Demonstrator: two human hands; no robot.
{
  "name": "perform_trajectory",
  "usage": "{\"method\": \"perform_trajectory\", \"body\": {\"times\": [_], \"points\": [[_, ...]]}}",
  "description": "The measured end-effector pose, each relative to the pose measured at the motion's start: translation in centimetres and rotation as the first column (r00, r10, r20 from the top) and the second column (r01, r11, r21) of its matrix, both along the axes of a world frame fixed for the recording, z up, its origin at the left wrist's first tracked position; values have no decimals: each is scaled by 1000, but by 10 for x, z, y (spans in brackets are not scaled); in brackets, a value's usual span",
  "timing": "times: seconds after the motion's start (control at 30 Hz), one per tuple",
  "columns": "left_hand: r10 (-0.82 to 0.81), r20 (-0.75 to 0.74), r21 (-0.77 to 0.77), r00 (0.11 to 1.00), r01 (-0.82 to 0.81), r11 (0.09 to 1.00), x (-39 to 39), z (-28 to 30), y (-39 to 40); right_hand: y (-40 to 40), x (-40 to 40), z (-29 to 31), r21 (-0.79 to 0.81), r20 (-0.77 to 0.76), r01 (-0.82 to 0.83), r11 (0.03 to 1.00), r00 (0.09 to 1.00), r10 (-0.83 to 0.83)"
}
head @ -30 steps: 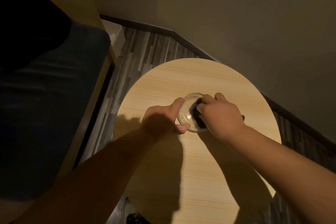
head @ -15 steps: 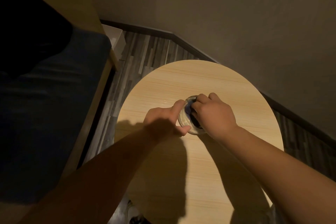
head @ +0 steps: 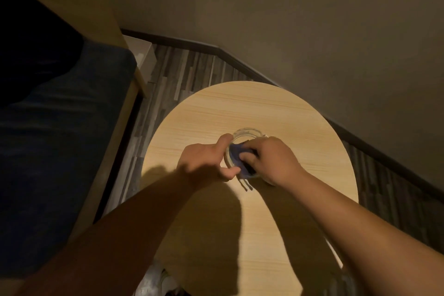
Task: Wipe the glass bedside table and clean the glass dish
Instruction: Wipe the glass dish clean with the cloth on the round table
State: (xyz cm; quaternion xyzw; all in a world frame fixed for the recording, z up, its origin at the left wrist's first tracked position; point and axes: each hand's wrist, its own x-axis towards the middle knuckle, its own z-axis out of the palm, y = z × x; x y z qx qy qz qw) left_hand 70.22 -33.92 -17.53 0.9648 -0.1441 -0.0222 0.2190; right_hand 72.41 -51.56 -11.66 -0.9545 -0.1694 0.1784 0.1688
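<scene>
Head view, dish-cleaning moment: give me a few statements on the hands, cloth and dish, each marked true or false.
1. The left hand grips the rim of the glass dish. True.
2. The right hand presses a blue cloth into the dish. True.
3. The dish is held up in the air, clear of the table. False: it appears to rest on the round table.
4. The cloth is white. False: it is dark blue.
5. The tabletop shows a light wood grain. True.
6. The dish sits at the table's near edge. False: it is around the middle.
</scene>
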Motion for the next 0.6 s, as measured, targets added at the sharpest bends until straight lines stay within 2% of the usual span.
{"method": "perform_trajectory", "body": {"times": [0.07,0.13,0.17,0.2,0.3,0.47,0.53,0.6], "points": [[1,-73,-16,997,-2,1000,-2,1,1,-23,9,12,177,66,185,967,978,-199],[17,-129,-16,991,-20,1000,-1,3,2,-48,20,22,333,37,417,846,890,-454],[22,-155,-19,988,-25,999,-2,4,2,-58,25,21,363,-10,505,783,842,-539],[23,-177,-19,984,-26,999,-2,5,2,-64,29,17,337,-59,555,760,818,-572],[28,-224,5,974,-28,1000,-3,7,0,-60,34,-4,167,-178,468,868,880,-440],[33,-236,76,971,-15,997,-3,7,-2,-41,41,-10,256,-179,293,921,951,-252],[12,-184,92,983,5,996,-4,7,-3,-40,47,-10,228,-169,218,949,969,-182],[-5,-193,47,981,14,999,-2,4,-1,-38,55,-10,212,-166,148,966,980,-114]]}}
